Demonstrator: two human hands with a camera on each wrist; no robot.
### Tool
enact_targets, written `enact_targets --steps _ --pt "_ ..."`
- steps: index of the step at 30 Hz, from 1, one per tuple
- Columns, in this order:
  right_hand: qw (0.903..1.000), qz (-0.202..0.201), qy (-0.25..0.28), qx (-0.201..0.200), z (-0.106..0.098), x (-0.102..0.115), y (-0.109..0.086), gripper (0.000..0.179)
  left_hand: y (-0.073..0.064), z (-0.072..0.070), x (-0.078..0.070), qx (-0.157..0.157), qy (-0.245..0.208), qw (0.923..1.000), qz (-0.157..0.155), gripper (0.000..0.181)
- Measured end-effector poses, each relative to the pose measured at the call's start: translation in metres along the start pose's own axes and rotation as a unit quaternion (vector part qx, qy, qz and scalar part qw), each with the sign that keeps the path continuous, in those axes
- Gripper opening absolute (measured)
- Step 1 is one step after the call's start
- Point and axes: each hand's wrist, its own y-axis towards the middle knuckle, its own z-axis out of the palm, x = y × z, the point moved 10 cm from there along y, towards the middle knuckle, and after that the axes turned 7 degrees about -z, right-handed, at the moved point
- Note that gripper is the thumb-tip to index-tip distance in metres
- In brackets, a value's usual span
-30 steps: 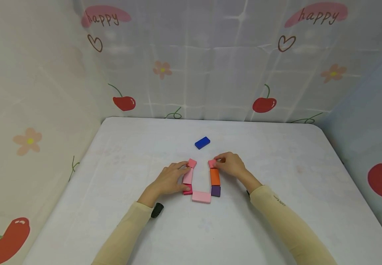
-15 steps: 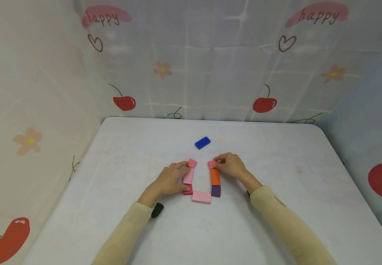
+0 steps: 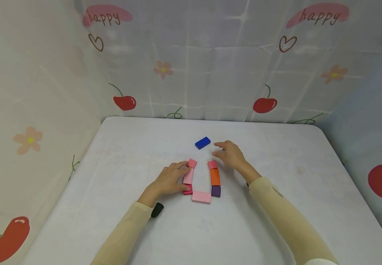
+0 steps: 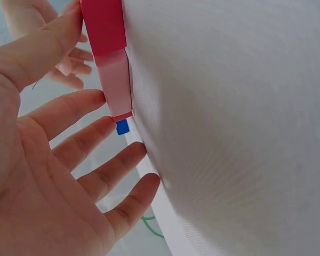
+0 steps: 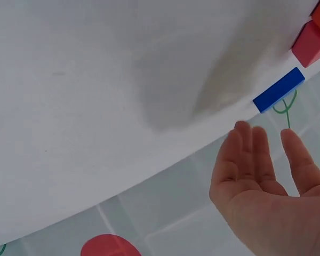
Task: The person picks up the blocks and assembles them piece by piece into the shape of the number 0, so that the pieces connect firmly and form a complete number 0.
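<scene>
My left hand (image 3: 168, 179) rests along the left side of a row of blocks with its fingers outstretched. The thumb touches the crimson block (image 4: 103, 21); fingertips touch the light pink block (image 4: 114, 80) and lie by the small pink block (image 3: 192, 163) at the far end. Away from any block, my right hand (image 3: 231, 154) hovers with thumb and fingers apart, just right of the blue block (image 3: 202, 142). Below it in the head view, a pink block (image 3: 212, 164), an orange block (image 3: 215, 177) and a purple block (image 3: 215, 191) form the right-hand row.
Another light pink block (image 3: 201, 197) lies crosswise at the near end between both rows. All the blocks stand on a white table (image 3: 277, 154), whose far edge meets a patterned curtain (image 3: 207, 73). A black wrist device (image 3: 157, 210) shows by the left sleeve.
My right hand has let go of the small pink block topping the right row and moved forward, toward the blue block. The left hand and the blocks keep their places.
</scene>
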Motion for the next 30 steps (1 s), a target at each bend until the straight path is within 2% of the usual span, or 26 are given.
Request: enact_targets --steps 7,15,23,30 --pt "0.9986 -0.042 -0.025 0.020 0.005 0.002 0.025 0.062 0.000 -0.003 0.001 0.003 0.000 1.0000 -0.004 0.070" --pt "0.9957 -0.064 -0.047 0.049 0.013 -0.001 0.050 0.059 -0.003 -0.002 0.000 0.003 -0.011 0.9999 0.002 0.069" --pt "0.9929 -0.081 -0.059 0.064 0.024 -0.008 0.060 0.053 -0.005 0.000 -0.002 0.005 -0.006 1.0000 0.002 0.069" --pt "0.9930 -0.088 -0.059 0.052 0.026 -0.011 0.063 0.047 -0.004 -0.003 -0.002 0.001 0.001 1.0000 0.002 0.068"
